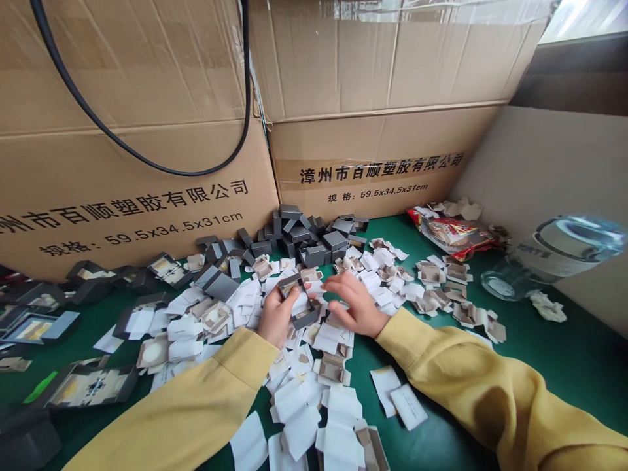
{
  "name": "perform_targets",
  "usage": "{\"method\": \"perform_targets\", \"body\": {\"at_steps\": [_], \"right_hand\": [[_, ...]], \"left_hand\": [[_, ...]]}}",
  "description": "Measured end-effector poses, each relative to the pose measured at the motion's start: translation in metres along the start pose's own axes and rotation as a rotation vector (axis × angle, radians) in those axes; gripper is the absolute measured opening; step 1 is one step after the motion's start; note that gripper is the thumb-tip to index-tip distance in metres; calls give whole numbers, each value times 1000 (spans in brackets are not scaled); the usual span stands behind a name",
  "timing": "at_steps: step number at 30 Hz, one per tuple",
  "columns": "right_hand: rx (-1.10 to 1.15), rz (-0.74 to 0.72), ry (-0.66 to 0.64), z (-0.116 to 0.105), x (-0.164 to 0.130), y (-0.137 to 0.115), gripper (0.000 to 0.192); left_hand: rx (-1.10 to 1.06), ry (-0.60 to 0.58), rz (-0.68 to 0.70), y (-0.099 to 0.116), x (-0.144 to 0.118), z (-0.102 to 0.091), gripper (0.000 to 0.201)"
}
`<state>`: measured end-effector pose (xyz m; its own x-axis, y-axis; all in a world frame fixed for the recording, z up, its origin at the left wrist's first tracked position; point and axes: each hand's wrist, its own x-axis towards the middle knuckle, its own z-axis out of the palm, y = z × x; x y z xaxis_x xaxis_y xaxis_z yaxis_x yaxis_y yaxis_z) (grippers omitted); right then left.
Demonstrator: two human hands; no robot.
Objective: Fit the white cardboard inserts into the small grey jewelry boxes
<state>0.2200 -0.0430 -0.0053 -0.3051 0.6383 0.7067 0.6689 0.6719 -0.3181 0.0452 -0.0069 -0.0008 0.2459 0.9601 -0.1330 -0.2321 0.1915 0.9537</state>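
Observation:
My left hand [277, 313] is closed around a small dark grey box [304, 316], which looks open with a pale, gold-toned inside. Just to the right, my right hand [360, 306] has its fingers bent and apart, with nothing visible in them; its fingertips are close to the box, and I cannot tell if they touch it. Below and around both hands lies a spread of folded white card pieces [299, 412], some showing brown undersides. Behind them is a heap of closed dark grey boxes [314, 252].
Two large cardboard cartons [392, 144] stand at the back, with a black cable [181, 172] hanging in front. On the green table [549, 392], a clear plastic bottle [554, 255] and a red snack bag [449, 232] lie at right. Open grey boxes [93, 386] lie at left.

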Motion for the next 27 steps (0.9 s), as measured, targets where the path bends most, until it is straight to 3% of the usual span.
{"method": "perform_targets", "body": {"at_steps": [3, 5, 8, 10, 15, 19, 21, 27], "right_hand": [[-139, 255, 58, 0, 2, 16, 26], [-232, 317, -30, 2, 2, 24, 25], [-318, 288, -224, 6, 1, 26, 21], [-333, 269, -283, 6, 0, 24, 20], [-255, 182, -228, 0, 4, 15, 26], [-53, -21, -378, 0, 4, 14, 36], [-12, -24, -418, 2, 3, 14, 39], [32, 45, -371, 5, 1, 15, 27]], "left_hand": [[-117, -11, -99, 8, -3, 3, 38], [-134, -15, -107, 11, -4, 3, 37], [-137, -38, -115, 11, -4, 3, 36], [-142, -47, -115, 10, -4, 3, 35], [-172, -15, -99, 7, -2, 2, 37], [-167, 20, -99, 7, 0, 2, 40], [-150, 39, -107, 8, -1, 2, 40], [-147, 25, -104, 9, -1, 1, 37]]}}
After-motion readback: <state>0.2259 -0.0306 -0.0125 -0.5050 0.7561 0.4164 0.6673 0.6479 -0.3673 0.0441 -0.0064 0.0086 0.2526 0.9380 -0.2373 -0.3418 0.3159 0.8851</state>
